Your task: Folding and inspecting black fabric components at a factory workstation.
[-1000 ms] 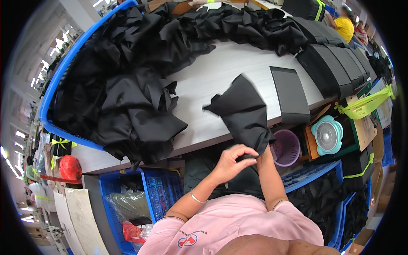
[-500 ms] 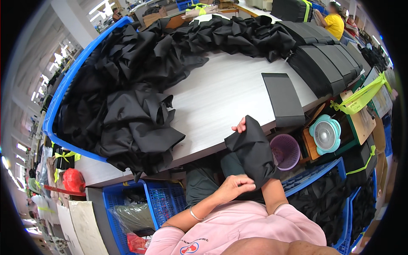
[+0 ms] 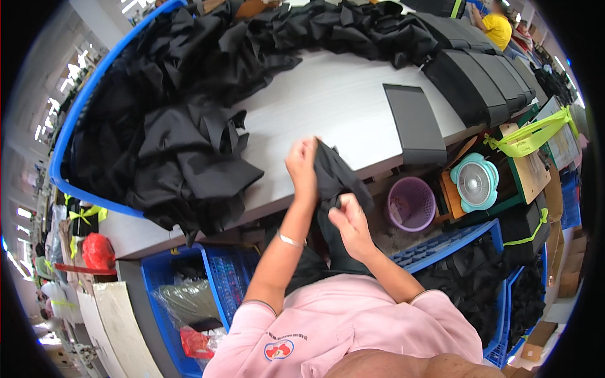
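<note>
Fingers folded tight, your left hand (image 3: 302, 164) grips the upper end of a black cloth (image 3: 339, 173) at the table (image 3: 315, 94)'s front edge, while your right hand (image 3: 353, 228), curled closed, clasps the cloth lower down, nearer your body.

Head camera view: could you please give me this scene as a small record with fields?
Left hand: grips the upper end of a black cloth piece
Right hand: at the piece's lower part; exact grip unclear
Table: white, with a black cloth pile at left and along the far side
Table's right side: one dark panel, apart from the dark stacks
Below, right: purple basket, turquoise fan to its right
</note>
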`<state>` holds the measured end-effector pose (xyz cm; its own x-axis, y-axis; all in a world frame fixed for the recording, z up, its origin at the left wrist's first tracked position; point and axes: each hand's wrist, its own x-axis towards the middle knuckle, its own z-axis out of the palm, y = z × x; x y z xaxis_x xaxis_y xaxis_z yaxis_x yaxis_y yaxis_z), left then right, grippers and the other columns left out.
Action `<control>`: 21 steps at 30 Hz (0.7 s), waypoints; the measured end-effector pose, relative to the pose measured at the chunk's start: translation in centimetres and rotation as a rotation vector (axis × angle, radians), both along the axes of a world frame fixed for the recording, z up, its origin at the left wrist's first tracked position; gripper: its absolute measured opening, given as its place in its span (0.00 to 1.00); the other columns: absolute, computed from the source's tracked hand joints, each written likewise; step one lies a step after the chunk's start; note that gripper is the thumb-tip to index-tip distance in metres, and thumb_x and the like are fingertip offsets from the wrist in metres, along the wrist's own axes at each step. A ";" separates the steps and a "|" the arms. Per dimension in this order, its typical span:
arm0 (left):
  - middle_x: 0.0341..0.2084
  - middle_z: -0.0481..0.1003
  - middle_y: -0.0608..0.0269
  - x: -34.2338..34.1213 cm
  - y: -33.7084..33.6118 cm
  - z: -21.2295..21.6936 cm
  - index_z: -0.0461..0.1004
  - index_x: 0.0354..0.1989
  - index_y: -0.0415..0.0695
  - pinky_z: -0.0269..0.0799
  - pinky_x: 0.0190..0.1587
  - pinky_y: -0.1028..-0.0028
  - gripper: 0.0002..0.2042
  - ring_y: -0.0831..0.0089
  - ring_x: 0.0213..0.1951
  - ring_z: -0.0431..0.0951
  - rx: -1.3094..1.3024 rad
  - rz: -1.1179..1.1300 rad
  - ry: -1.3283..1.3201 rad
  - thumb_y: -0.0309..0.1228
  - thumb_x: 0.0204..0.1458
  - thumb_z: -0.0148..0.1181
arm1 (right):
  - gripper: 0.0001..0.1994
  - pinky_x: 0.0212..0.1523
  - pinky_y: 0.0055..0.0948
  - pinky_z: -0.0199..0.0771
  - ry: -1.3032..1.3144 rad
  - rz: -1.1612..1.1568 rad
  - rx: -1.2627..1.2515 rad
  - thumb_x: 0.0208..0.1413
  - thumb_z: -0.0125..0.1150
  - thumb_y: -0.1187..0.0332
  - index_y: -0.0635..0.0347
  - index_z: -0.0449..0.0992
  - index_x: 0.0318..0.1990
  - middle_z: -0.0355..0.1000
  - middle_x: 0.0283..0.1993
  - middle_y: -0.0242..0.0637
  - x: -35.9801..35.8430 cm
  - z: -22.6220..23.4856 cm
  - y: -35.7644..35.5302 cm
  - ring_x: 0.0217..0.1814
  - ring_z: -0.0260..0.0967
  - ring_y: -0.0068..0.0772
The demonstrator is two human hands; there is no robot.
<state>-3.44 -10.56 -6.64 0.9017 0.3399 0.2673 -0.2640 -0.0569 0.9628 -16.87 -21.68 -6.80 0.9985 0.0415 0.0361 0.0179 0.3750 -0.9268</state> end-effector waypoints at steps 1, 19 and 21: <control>0.27 0.76 0.69 1.1 1.4 0.7 0.79 0.35 0.36 0.66 0.38 0.78 0.12 0.82 0.32 0.69 -0.120 -0.010 0.082 0.34 0.62 0.58 | 0.06 0.44 0.23 0.63 -0.115 0.182 -0.193 0.64 0.57 0.71 0.62 0.69 0.43 0.63 0.42 0.26 -2.3 0.2 -0.9 0.42 0.58 0.18; 0.29 0.77 0.67 -6.0 2.7 3.3 0.81 0.35 0.36 0.70 0.37 0.80 0.06 0.79 0.34 0.75 -0.268 -0.478 0.261 0.27 0.58 0.62 | 0.14 0.35 0.16 0.64 0.083 0.102 -0.008 0.67 0.58 0.63 0.64 0.78 0.34 0.69 0.30 0.16 3.3 3.2 -5.8 0.34 0.61 0.08; 0.32 0.77 0.68 -7.0 3.3 1.1 0.79 0.39 0.38 0.72 0.37 0.79 0.09 0.80 0.35 0.76 -0.489 -0.617 0.418 0.32 0.62 0.58 | 0.12 0.33 0.17 0.66 -0.122 -0.005 -0.293 0.65 0.61 0.64 0.64 0.78 0.32 0.71 0.27 0.22 2.7 4.9 -5.8 0.32 0.63 0.10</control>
<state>-10.44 -7.26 -5.55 0.9531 -0.2488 -0.1723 0.2667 0.4220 0.8665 -14.15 -27.44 -1.92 0.9878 0.0633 0.1424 0.1363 0.0918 -0.9864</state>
